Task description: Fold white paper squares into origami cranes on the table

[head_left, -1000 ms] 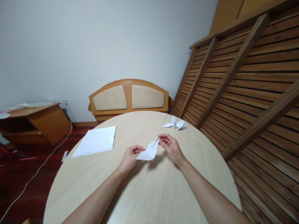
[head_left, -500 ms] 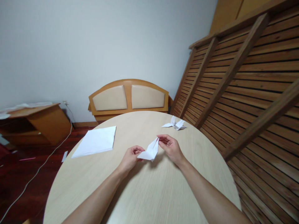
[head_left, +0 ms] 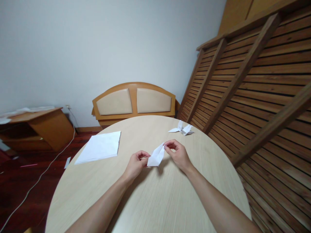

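A piece of folded white paper (head_left: 155, 157) is held just above the round table between my two hands. My left hand (head_left: 136, 164) pinches its left end, the fingers bent behind the paper and partly hidden. At the upper right tip, the thumb and fingers of my right hand (head_left: 178, 153) are closed on the paper. Beyond my right hand, a folded white paper crane (head_left: 184, 128) rests near the table's far right edge.
A stack of white paper sheets (head_left: 99, 147) lies on the left of the pale round table (head_left: 155, 200). Behind it stands a headboard (head_left: 134, 100). A slatted wooden panel (head_left: 243, 87) leans at the right. On the left floor, a cable (head_left: 46, 170) runs past a wooden cabinet (head_left: 48, 132).
The left flap of the folded paper no longer sticks out over my left fingers; the paper looks more compact. My left thumb has shifted onto its left end. My right hand has barely moved.
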{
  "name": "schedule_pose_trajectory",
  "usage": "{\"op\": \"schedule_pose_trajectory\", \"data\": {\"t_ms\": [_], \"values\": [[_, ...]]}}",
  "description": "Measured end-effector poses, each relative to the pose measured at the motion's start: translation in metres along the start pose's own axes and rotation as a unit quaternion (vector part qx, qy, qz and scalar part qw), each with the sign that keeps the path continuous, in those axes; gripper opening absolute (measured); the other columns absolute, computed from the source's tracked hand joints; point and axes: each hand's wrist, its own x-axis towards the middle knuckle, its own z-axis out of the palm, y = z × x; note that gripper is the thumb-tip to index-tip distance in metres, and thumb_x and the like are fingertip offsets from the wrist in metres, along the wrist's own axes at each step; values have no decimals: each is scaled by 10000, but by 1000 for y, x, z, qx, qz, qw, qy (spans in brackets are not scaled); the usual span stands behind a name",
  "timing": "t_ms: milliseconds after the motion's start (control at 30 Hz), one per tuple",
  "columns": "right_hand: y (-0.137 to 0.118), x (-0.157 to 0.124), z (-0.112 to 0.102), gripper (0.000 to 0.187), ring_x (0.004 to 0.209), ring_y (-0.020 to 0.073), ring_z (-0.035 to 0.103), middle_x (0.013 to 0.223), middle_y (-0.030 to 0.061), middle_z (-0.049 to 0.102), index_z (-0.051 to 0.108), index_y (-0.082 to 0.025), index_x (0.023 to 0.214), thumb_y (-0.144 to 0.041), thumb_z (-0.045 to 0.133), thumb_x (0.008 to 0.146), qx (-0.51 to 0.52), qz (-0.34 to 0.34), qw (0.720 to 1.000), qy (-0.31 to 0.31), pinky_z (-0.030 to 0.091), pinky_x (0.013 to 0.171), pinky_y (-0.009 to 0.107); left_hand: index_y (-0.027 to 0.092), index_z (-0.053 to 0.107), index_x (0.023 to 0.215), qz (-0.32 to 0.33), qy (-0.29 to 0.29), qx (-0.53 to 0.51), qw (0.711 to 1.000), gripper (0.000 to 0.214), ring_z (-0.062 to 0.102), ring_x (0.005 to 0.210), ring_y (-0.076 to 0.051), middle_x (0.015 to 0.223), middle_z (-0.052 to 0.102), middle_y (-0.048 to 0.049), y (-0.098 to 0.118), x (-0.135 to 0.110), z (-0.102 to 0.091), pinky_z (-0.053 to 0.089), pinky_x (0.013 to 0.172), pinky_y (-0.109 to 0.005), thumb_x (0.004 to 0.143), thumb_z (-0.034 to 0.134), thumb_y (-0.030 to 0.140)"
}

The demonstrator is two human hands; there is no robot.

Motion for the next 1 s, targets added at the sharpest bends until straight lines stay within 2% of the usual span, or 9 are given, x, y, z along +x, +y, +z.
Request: {"op": "schedule_pose_trajectory", "data": {"t_ms": [167,367,500,633,833,1000], "values": [[1,0,1,145,796,190,659,860,48,695,646,-192,888,-327,664,840,-8,-3,1000,-10,539,783,339,143,651,737,21,14,9,1000,301,600,531,-129,654,679,-29,-4,3,0,427,495,-210,611,802,371],[1,-1,-1,217,818,203,660,867,60,699,661,-185,876,-401,668,849,15,23,999,-22,526,809,353,136,650,728,26,-8,-1,1000,271,569,504,-113,601,652,-20,-9,6,-2,386,488,-200,606,804,322],[3,0,-2,256,786,194,651,820,46,688,652,-188,855,-442,681,837,57,44,997,-40,520,777,337,134,651,710,3,-31,-9,999,280,568,505,-109,595,646,-26,-9,6,-3,374,494,-198,573,828,302],[6,2,-3,282,738,177,632,769,24,667,634,-197,829,-471,696,810,100,60,992,-56,514,739,320,132,644,705,-33,-53,-35,997,338,588,518,-118,606,653,-38,-7,6,-2,420,519,-212,535,860,329],[9,4,-4,253,732,171,611,766,7,638,604,-214,850,-421,726,771,121,59,989,-61,515,720,317,134,635,707,-41,-65,-40,996,354,592,527,-118,625,664,-49,-7,5,-2,436,528,-219,527,869,328],[5,3,-5,143,757,164,592,788,-1,608,597,-211,839,-315,678,783,95,38,993,-53,489,725,299,142,635,718,0,-46,-7,999,269,566,518,-111,610,645,-25,-8,5,-2,404,511,-209,597,807,309]]}}
